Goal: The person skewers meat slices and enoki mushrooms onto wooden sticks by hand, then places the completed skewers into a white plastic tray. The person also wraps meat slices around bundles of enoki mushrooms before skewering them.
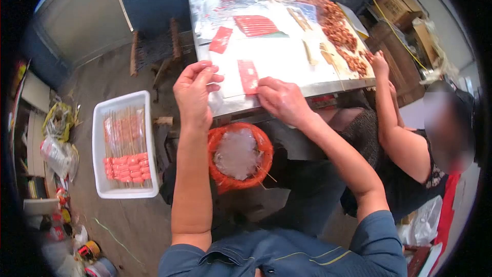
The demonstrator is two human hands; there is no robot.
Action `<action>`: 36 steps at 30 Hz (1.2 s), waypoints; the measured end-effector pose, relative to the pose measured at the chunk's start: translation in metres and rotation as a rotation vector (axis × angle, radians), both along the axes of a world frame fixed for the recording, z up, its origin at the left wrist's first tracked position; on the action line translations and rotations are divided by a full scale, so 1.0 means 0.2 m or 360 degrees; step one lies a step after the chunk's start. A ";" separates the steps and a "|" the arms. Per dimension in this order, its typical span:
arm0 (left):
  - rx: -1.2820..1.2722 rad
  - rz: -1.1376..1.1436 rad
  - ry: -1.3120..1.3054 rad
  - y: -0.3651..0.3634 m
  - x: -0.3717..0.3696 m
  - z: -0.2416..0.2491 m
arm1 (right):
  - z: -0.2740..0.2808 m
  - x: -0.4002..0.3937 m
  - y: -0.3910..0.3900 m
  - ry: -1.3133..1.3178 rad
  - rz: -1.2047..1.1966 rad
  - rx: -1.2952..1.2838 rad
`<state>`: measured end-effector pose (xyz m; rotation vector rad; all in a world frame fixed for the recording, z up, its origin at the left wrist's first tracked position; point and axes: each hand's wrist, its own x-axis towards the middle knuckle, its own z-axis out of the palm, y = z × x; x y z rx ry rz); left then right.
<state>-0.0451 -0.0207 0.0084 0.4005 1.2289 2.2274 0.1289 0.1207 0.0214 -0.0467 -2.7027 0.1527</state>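
Observation:
A flat red-and-white packet (248, 75) lies near the front edge of the white table (287, 61). The fingers of my right hand (281, 98) are pinched at its lower right corner. To the left, my left hand (197, 84) is raised over the table's front left corner, thumb and forefinger together; whatever they hold, if anything, is too small to make out. Another red packet (221, 40) lies just beyond my left hand. Farther back is a row of red sticks or strips (255, 25) beside crumpled clear plastic (215, 7).
Brown pieces (338, 28) are heaped on the table's right side, where another person's hand (379, 64) reaches in. An orange-lined bucket (266, 163) stands below the table edge. A white tray (97, 149) of skewered red items sits on the floor at left.

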 end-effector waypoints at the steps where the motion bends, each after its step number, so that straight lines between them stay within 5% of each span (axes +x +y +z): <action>1: 0.0001 -0.0016 0.0003 0.01 0.01 0.00 | 0.01 0.02 -0.01 0.0007 -0.0035 0.0014; 5: -0.0013 -0.0068 0.0020 0.04 0.04 0.00 | 0.01 0.09 0.00 0.0251 -0.0158 -0.0139; 11: -0.0033 -0.0090 0.0042 0.09 0.09 0.01 | 0.05 0.25 0.37 0.0583 -0.1109 -0.0803; 13: -0.0038 -0.0114 0.0082 0.10 0.10 0.01 | 0.03 0.28 0.56 0.0603 -0.1241 -0.0484; 17: -0.0034 -0.0124 0.0094 0.12 0.11 -0.01 | 0.07 0.25 0.76 0.0142 -0.1708 -0.0680; 25: -0.0051 -0.0212 0.0283 0.16 0.14 -0.02 | 0.00 0.20 0.91 0.0121 -0.1575 -0.0941; 28: -0.0026 -0.0275 0.0365 0.17 0.15 -0.01 | 0.05 0.20 0.83 0.0782 -0.1357 -0.2215; 36: -0.0063 -0.0649 0.0493 0.24 0.33 0.03 | 0.25 0.34 0.39 0.0937 -0.0378 -0.2930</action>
